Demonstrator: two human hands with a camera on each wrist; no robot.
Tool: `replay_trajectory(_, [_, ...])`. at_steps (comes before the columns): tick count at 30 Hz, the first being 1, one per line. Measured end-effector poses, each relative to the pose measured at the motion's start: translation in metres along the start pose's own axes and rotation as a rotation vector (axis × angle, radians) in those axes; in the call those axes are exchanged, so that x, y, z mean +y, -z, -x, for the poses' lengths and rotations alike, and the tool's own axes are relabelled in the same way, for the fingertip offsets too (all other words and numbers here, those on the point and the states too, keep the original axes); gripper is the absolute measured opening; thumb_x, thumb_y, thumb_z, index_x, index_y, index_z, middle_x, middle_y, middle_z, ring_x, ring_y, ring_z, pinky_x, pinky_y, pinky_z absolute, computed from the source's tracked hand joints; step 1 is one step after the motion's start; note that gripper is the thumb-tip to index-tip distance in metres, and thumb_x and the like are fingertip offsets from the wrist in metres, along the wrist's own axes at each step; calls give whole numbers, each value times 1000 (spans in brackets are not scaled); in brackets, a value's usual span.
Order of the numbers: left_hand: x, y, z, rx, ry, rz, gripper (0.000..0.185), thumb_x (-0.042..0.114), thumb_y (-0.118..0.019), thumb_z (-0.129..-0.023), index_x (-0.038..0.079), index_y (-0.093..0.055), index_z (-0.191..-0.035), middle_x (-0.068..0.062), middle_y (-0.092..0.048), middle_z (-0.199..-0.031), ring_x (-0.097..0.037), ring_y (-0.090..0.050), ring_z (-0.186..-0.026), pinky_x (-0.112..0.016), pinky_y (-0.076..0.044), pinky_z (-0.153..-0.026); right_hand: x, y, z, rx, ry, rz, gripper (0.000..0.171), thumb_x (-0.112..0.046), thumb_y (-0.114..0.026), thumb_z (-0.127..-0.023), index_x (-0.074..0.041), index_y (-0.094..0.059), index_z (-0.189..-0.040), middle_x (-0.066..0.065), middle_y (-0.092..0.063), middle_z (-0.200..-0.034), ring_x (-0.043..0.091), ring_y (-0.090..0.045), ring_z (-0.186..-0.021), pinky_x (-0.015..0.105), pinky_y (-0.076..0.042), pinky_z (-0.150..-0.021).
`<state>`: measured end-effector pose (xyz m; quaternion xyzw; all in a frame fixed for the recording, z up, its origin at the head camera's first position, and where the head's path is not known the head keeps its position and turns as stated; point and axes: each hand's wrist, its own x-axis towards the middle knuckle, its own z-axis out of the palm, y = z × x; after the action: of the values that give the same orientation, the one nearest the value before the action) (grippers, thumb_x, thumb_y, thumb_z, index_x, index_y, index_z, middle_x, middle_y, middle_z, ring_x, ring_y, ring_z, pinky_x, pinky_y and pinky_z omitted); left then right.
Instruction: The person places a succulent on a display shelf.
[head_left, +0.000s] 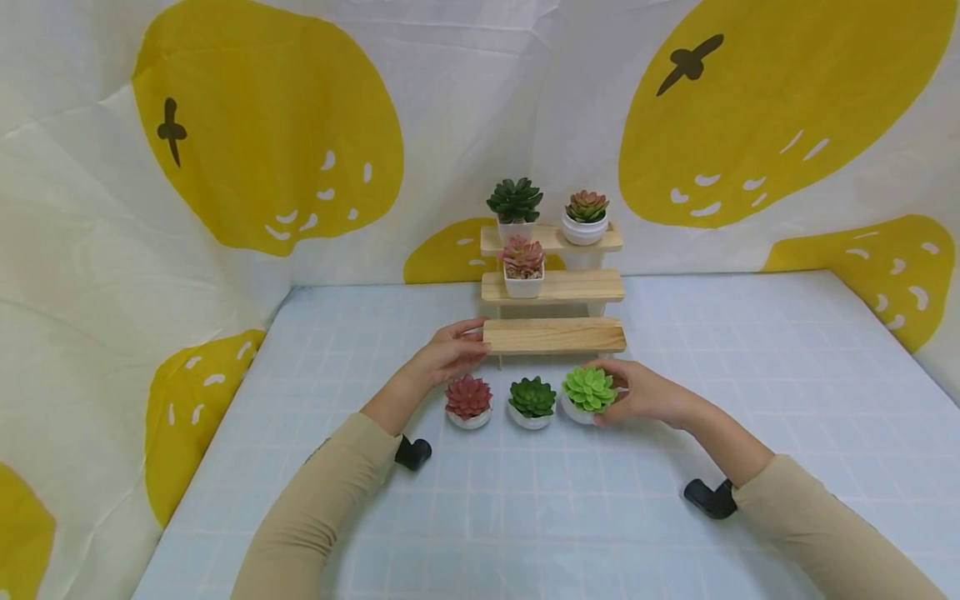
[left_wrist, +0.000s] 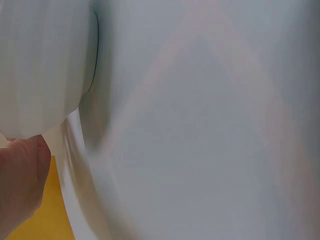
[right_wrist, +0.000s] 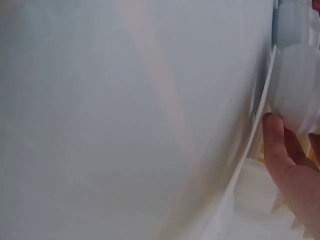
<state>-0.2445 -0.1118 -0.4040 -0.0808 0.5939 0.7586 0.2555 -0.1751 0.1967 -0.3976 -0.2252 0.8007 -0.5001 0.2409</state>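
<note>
Light-green succulent (head_left: 589, 389) on blue-checked table (head_left: 750, 400), right hand (head_left: 643, 393) grasping it; left hand (head_left: 448, 354) released against wooden stand (head_left: 554, 335).

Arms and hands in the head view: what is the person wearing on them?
Both arms wear long, plain tan sleeves that end at the wrists. The left hand and right hand are bare, with no gloves. A small black device sits under the left wrist, and another black device under the right.

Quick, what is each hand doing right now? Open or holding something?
Left hand: open, fingers resting on the end of the lowest wooden shelf.
Right hand: fingers curled round the light green succulent pot, holding it.
</note>
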Motion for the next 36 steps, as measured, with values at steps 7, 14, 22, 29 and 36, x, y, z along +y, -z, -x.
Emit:
replay_trajectory(7, [-1,1,0,-5,-5,0,58,-10,-53,-89,8,-39,-142,-17,-42,-139,-18,-52,-99,-22,-50,-72,-2,2,0,11,15,-22,64,-9,-79,-73,-4,-48,-129,14,-49,-125,28,-50,-109,38,-44,-88])
replay_trajectory(14, [0,-1,3,-36,-24,6,59,-12,-50,-89,4,-34,-144,-20,-37,-142,-16,-52,-94,-19,-49,-67,-6,5,1,45,-4,-44,72,-10,-79,-72,-2,-43,-135,18,-45,-132,35,-45,-118,38,-45,-88])
replay_trajectory(22, [1,-1,4,-41,-25,10,59,-12,-50,-89,4,-34,-143,-20,-37,-142,-16,-51,-96,-20,-49,-69,-12,11,3,87,-18,-20,71,-12,-80,-72,-3,-45,-133,17,-47,-129,35,-45,-117,38,-46,-86])
replay_trajectory(29, [2,0,4,-46,-20,22,60,-12,-51,-88,4,-34,-144,-19,-37,-142,-17,-51,-97,-20,-49,-69,-19,16,2,123,-35,-17,65,-12,-79,-73,-4,-48,-129,15,-50,-124,32,-49,-112,37,-45,-85])
replay_trajectory(36, [2,0,4,-51,-13,29,60,-12,-51,-88,5,-34,-144,-19,-37,-142,-18,-50,-100,-20,-49,-71,-24,19,1,150,-47,-28,66,-12,-79,-73,-4,-47,-130,15,-49,-128,37,-42,-121,41,-43,-89])
